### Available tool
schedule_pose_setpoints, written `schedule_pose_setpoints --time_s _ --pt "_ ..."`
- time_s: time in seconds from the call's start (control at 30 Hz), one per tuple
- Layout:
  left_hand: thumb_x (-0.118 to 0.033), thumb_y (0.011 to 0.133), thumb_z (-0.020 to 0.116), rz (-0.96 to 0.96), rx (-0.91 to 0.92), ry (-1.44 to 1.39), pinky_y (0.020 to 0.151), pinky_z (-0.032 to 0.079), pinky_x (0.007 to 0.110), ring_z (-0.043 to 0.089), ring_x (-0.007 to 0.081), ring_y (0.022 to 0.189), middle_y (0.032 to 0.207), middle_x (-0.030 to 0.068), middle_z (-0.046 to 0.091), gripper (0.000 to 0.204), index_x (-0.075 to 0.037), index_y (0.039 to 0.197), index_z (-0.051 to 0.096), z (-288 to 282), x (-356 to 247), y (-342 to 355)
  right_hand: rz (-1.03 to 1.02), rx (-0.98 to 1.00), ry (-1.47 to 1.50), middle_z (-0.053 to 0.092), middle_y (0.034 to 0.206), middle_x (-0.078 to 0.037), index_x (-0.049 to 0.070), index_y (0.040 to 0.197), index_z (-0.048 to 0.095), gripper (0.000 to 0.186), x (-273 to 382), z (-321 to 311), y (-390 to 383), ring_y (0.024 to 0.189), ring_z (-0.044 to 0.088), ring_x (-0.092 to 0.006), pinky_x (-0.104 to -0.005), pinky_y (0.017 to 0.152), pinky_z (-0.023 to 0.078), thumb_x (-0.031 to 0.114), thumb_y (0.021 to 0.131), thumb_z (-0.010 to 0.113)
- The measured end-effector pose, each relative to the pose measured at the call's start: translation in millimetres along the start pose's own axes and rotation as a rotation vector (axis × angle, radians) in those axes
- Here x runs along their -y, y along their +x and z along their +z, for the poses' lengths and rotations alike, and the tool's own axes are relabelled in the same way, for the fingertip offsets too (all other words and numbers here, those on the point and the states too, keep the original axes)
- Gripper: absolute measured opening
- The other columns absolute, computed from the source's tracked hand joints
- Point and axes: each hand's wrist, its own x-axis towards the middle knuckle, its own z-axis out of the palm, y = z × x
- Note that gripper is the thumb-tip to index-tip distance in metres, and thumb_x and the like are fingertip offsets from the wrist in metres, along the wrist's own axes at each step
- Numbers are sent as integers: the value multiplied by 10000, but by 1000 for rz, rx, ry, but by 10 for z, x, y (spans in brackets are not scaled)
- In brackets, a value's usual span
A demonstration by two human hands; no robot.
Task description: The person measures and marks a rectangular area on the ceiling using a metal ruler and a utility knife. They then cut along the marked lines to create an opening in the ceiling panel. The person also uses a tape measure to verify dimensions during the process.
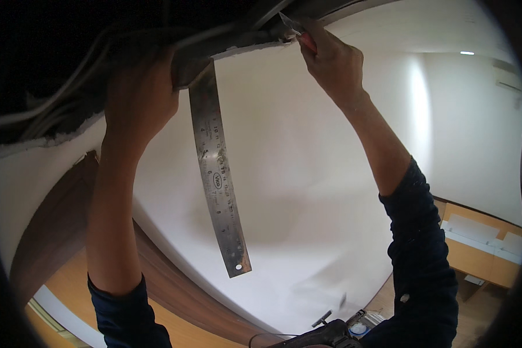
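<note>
Overhead, my left hand (pixel 142 98) reaches into the shadow at the cut edge of the ceiling opening (pixel 252 49). It is closed on the top end of a steel ruler (pixel 214 168); the dark hides most of its fingers. The ruler hangs down at a slight tilt, with a round hole at its lower end. My right hand (pixel 336 66) grips a utility knife (pixel 306 39) with a red handle. Its bare blade points up and left into the opening, close to the ragged rim.
Loose cables (pixel 58 107) run through the dark opening at the upper left. Below stand a brown curved wooden trim (pixel 58 220) and a white wall (pixel 307 174). A wooden desk (pixel 475 255) is at the lower right, and black equipment (pixel 325 336) at the bottom.
</note>
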Motion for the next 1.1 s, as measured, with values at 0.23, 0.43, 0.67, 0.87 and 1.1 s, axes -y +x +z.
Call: schedule_pose_setpoints --time_s 0.23,0.43,0.67,0.87,1.1 --pt "-33 789 669 -64 57 -29 777 563 403 700 269 837 939 134 702 206 -37 995 667 -17 10 -9 62 129 199 663 701 -28 160 991 669 161 -84 -101 -245 551 634 -246 -342 496 499 137 837 708" --pt "-30 809 653 -46 23 -14 843 538 418 679 296 898 965 147 689 214 -16 1022 653 20 22 -3 -32 541 237 669 683 -44 135 1027 693 240 162 -296 -459 588 678 -209 -309 549 542 143 800 769" --pt "-30 842 646 -60 40 -78 853 527 441 669 314 919 1025 146 670 267 -35 1108 626 46 25 -44 -134 191 -106 661 697 16 210 1101 639 242 20 88 -115 545 643 -174 -308 455 483 332 896 680" --pt "-43 856 646 -36 61 -46 832 541 434 681 303 912 1045 143 677 313 -47 1168 621 35 34 8 -233 85 19 662 712 14 207 987 679 198 -165 202 -74 570 642 -184 -309 497 491 329 836 719" --pt "-33 804 672 -92 74 -7 907 513 401 680 255 912 980 132 683 313 -15 1116 650 -34 -34 -15 90 155 148 698 758 6 189 978 685 201 -130 2 -287 633 663 -176 -301 559 509 290 815 742"
